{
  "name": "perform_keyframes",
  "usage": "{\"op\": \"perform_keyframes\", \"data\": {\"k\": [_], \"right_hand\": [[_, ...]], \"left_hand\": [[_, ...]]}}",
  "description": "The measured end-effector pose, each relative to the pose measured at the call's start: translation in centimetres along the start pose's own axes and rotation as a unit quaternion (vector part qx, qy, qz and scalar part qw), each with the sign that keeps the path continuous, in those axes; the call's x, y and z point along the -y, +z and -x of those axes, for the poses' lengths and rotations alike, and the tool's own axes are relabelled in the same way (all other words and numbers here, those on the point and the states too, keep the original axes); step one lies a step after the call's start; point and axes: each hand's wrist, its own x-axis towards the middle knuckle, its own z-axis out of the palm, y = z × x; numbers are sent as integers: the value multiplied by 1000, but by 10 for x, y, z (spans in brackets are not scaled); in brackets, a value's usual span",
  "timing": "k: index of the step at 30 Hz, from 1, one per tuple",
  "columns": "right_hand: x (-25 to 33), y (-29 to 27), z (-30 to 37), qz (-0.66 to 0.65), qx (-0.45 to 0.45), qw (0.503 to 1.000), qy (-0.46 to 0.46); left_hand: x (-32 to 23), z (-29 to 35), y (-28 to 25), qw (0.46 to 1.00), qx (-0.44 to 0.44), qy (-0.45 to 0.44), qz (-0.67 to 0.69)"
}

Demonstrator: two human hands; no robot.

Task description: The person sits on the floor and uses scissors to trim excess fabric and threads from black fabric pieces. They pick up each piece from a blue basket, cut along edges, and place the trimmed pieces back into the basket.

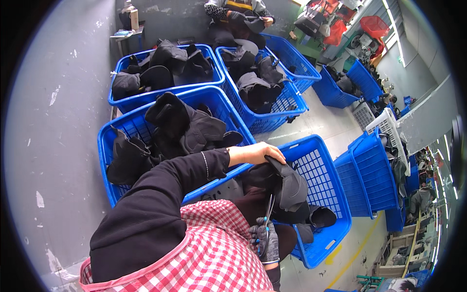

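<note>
At the far left a blue basket [113,146] sits packed with dark garments [180,129], and behind it stands a second blue basket [127,101] just as full. The person's left arm, in a black sleeve [160,194], crosses over the near basket's rim, and the left hand [258,153] lies palm down on top of a black garment piece [287,182]; its fingers [277,156] curl over the upper edge of that piece, pinning it rather than lifting it clear. Below, in front of a red-and-white checked apron [214,248], the right hand [265,238] (it wears a dark patterned glove) is clenched around the handles of a pair of scissors [268,216], whose blades point up toward the underside of the black piece and appear to reach it. The piece hangs over the near corner of a third blue basket [323,194], which holds a few more dark pieces low inside. Farther right, stacked blue baskets [372,177] stand on the floor, well apart from both hands.
</note>
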Motion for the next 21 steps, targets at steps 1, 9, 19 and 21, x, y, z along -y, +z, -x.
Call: {"op": "perform_keyframes", "data": {"k": [1,9,19,21], "right_hand": [[-1,0,1,9,4,1000,6],[-3,8,12,35,26,998,-42],[-8,5,24,102,0,960,-262],[-5,-4,25,188,-119,889,-400]], "left_hand": [[-1,0,1,1000,-4,-3,3],[-5,4,2,1000,15,-7,-19],[-77,9,19,971,-47,55,-226],[-110,11,46,959,-73,105,-253]]}}
